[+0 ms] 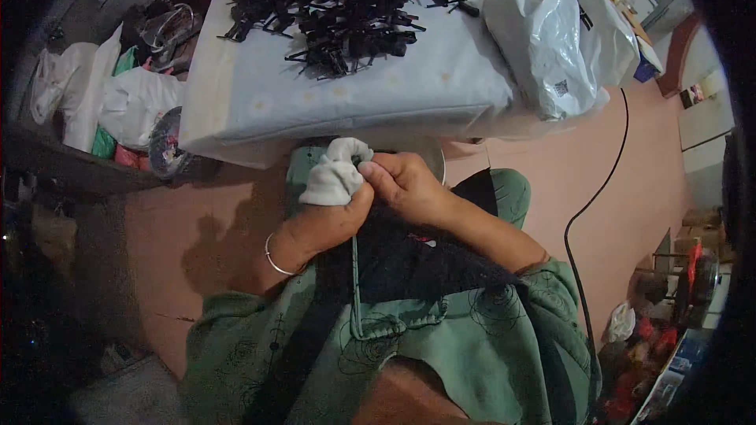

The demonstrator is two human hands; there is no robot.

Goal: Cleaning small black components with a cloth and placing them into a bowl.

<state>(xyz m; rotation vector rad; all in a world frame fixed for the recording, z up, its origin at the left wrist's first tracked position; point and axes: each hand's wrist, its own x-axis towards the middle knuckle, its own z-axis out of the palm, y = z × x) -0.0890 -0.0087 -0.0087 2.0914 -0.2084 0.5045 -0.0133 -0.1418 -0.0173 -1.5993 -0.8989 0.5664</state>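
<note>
My left hand [340, 208] is closed, with white cloth [332, 173], apparently a glove, over its fingers and its thumb bare. My right hand [405, 187] meets it, thumb and forefinger pinched together at the edge of the cloth. Something small and dark shows between the hands, too hidden to name. Both hands are above my lap, just short of the table's near edge. On the cloth-covered table [394, 90] beyond them lies a heap of small black parts [339, 8] with thin prongs.
A white plastic bag [543, 47] stands on the table's right side. White bags [142, 102] and a basket [167, 145] sit at the left. A black cable [581, 212] runs over the floor to the right. Mixed goods lie at lower right.
</note>
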